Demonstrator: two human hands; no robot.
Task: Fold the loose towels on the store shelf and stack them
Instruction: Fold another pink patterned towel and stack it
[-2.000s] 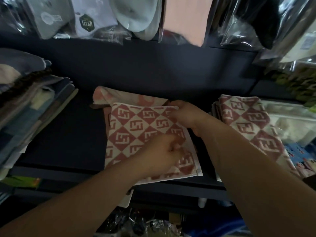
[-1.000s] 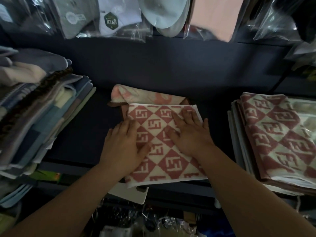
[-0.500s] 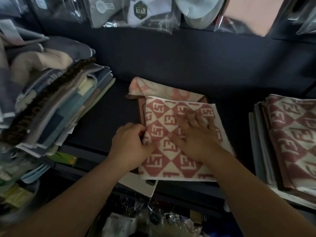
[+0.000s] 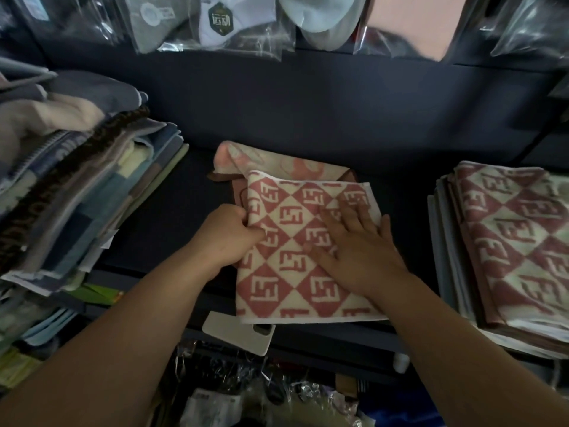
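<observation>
Since a second ago, shifted from lying flat on the checked towel (image 4: 286, 272) to gripping its left edge: the left hand (image 4: 226, 238), fingers curled round the fold. Reaching in from lower left, forearm bare. Pressed flat on the towel's right half as before: the right hand (image 4: 358, 251), fingers straight and slightly spread, little finger at the towel's right edge, forearm coming in from lower right.

Under both hands, folded to a near square, red and cream diamonds, lying on the dark shelf (image 4: 160, 217) with its near edge overhanging the shelf front. Just beyond the left hand's knuckles, poking out from beneath: a pale pink towel (image 4: 271, 161) and a brown towel (image 4: 223, 177), only their far edges showing.

Well to the left of the left hand, a tall leaning stack (image 4: 77, 192) of folded cloths in blues, greys and beige. To the right of the right hand, apart from it, a lower stack (image 4: 508, 241) topped with a towel in the same red and cream pattern. Beside the left forearm, tucked under the towel's near edge, a flat white piece (image 4: 237, 329), kind not clear. Above and beyond both hands, hung along the dark back wall (image 4: 308, 97), clear packets (image 4: 215, 23) of goods. Below the shelf front, dim wrapped clutter, too dark to tell.
</observation>
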